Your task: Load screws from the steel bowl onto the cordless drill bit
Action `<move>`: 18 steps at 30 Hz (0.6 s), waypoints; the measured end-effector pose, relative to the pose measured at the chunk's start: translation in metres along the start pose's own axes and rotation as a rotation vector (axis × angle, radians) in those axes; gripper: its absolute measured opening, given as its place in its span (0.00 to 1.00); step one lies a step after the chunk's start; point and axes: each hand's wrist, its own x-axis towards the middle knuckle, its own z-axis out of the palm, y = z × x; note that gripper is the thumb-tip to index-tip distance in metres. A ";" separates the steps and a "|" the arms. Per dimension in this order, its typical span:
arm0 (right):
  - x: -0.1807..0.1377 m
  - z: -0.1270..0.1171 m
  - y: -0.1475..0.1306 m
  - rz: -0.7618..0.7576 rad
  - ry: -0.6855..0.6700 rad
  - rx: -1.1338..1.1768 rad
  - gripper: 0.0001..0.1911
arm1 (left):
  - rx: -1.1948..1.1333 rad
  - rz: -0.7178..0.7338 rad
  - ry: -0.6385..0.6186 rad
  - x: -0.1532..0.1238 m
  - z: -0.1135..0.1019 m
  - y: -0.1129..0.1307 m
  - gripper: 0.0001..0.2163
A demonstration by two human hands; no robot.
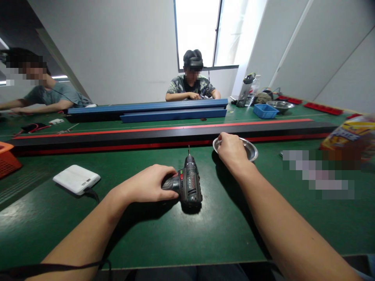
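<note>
A black cordless drill (190,185) lies on its side on the green table, its bit pointing away from me. My left hand (149,183) is closed around the drill's handle. Further forward and to the right is a shallow metal bowl (252,150). Over the bowl's left part is my right hand (233,150), its fingers curled down into it. Those fingertips are hidden, so I cannot see what they hold. Just behind the bowl runs a long black bar with red strips (140,136).
A white power bank (76,179) with a cable lies left, near an orange basket (8,160). Blue profiles (172,109) lie beyond the black bar. A blue bin (265,111), a bottle (245,90) and a snack bag (351,136) are right. Two people sit across and left.
</note>
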 end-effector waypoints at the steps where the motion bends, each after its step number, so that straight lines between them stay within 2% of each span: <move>1: 0.000 0.000 0.000 -0.003 0.001 0.003 0.16 | 0.001 0.000 0.000 0.000 0.000 0.000 0.19; 5: -0.002 0.000 -0.003 -0.004 0.027 0.013 0.14 | 0.005 0.003 -0.001 -0.001 0.000 0.000 0.18; 9: -0.002 -0.001 -0.007 -0.049 0.109 0.088 0.12 | 0.006 0.007 0.002 -0.001 0.000 0.001 0.18; 13: -0.004 0.003 -0.016 -0.142 0.197 0.244 0.09 | 0.018 0.009 0.006 -0.001 0.000 0.002 0.18; 16: -0.008 0.014 -0.024 -0.264 0.220 0.412 0.08 | 0.031 0.009 0.009 0.000 0.000 0.004 0.18; 18: -0.011 0.023 -0.029 -0.293 0.229 0.536 0.09 | 0.039 0.010 0.005 0.000 -0.001 0.005 0.18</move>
